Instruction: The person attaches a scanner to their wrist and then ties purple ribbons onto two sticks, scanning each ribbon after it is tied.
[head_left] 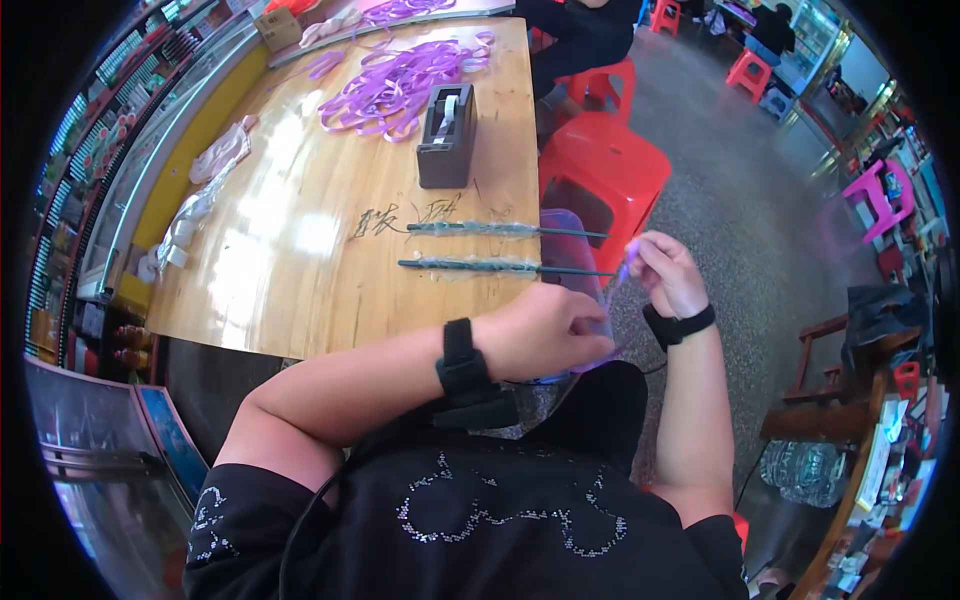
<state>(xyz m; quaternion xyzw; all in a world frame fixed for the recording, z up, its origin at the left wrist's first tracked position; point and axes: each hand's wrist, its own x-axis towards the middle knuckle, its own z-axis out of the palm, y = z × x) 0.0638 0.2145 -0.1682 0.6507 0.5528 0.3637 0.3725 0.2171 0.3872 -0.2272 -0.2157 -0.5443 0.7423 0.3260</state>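
My right hand [668,272], off the table's right edge, pinches a thin purple ribbon [628,262] between thumb and fingers. Lower and to its left, my left hand [548,328] is closed with its fingers curled. What it holds, if anything, is hidden, though a purplish strand shows close by its fingertips. Just beyond my hands, two dark rods, a nearer rod [470,265] and a farther rod [470,229], are fixed to the tabletop with clear tape. Their thin ends jut out past the edge, close to my right hand.
On the wooden table [300,270] stand a black tape dispenser [446,140] and a heap of purple ribbon loops [400,85]. Below the table's right edge is a translucent plastic bin [568,250]. Red stools [610,160] and a seated person [585,40] are beyond it.
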